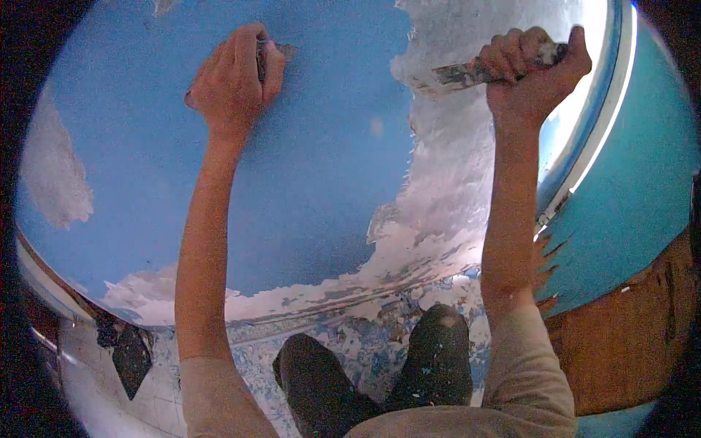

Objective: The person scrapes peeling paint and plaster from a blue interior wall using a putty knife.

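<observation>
A blue painted wall (323, 180) fills the view before me, with pale bare plaster (449, 148) exposed along its right side and bottom. My right hand (526, 63) is wrapped around the handle of a putty knife (457, 75). Its broad, smeared blade points left and lies over the plaster near the ragged paint edge. At the upper left, my left hand (235, 76) grips a second scraper (286, 52), whose short blade tip shows beyond the fingers against the blue paint. Most of that tool is hidden by the hand.
Paint flakes (361, 350) cover the floor around my dark-trousered legs (438, 356). A dark pointed object (131, 364) lies at the lower left, near pale tiles (159, 405). To the right are a white-edged frame (602, 142), a teal surface (646, 180) and a brown wooden panel (619, 350).
</observation>
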The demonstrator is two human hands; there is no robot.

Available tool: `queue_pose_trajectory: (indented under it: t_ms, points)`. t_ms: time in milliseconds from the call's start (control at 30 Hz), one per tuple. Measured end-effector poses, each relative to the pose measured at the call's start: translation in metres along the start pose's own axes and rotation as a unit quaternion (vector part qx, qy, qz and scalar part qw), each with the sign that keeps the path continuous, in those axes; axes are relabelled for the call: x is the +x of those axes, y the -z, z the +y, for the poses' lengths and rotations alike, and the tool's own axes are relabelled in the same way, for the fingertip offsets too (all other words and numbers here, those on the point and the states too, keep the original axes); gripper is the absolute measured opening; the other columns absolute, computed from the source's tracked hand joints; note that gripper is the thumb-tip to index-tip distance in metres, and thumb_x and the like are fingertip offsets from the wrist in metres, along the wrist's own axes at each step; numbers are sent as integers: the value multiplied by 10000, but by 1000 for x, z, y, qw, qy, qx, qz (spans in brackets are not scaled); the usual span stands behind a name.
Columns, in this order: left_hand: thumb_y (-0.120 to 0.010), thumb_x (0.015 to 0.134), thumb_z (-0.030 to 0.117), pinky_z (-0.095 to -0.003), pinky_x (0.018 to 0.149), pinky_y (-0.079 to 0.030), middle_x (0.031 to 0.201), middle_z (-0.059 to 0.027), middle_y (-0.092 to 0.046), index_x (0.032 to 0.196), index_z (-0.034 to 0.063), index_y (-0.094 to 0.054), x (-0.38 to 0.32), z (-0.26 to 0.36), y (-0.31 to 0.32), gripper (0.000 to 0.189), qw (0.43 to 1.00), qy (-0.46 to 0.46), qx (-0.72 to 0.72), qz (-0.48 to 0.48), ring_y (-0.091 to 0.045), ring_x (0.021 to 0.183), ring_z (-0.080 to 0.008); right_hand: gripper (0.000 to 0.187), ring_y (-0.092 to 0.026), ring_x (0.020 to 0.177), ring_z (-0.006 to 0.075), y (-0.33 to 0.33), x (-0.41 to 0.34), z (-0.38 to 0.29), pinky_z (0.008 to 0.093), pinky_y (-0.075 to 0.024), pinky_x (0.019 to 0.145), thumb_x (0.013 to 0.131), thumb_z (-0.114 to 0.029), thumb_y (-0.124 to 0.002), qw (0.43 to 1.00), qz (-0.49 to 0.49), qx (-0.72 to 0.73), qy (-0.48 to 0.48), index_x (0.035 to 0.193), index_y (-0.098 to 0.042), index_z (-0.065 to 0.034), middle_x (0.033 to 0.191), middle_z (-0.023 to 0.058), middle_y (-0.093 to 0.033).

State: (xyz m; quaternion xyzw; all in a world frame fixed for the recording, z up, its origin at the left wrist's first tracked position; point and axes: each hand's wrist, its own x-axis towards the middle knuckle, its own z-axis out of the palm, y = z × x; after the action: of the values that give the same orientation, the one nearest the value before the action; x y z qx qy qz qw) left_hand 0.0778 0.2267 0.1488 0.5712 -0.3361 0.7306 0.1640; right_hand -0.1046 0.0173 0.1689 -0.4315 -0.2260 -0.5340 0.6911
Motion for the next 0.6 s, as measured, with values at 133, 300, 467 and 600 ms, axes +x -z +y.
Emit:
queue_pose_trajectory:
  t_ms: [133, 300, 467, 600]
  points:
    - [-545, 753, 206, -285, 501, -443, 686, -16, -569, 789, 124, -531, 6, 4, 2, 90, 999, -29, 7, 38, -568, 586, -185, 543, -207, 379, 129, 3, 2, -42, 269, -175, 402, 762, -582, -372, 996, 0, 29, 85, 466, -319, -130, 417, -21, -249]
    - [-550, 738, 194, -287, 486, -431, 659, -14, -544, 772, 127, -528, 0, -2, 0, 79, 999, -34, 13, 23, -549, 562, -181, 466, -245, 358, 110, 6, -9, 12, 261, -220, 364, 809, -483, -395, 998, 38, 49, -13, 501, -347, -137, 421, -15, -300]
    - [-554, 735, 198, -292, 486, -430, 670, -11, -540, 786, 131, -522, 3, 5, -4, 90, 999, -22, -1, 37, -541, 558, -172, 318, -277, 348, 130, 20, -10, -5, 270, -261, 351, 838, -297, -448, 989, -41, 130, 56, 584, -358, -129, 440, -7, -313]
    - [-562, 732, 206, -298, 488, -437, 671, -7, -543, 786, 135, -522, 0, -8, 0, 97, 999, -27, -27, 35, -544, 557, -172, 351, -253, 354, 120, 0, -7, -2, 265, -252, 369, 827, -247, -485, 1000, -4, -3, 23, 537, -318, -141, 432, -28, -277]
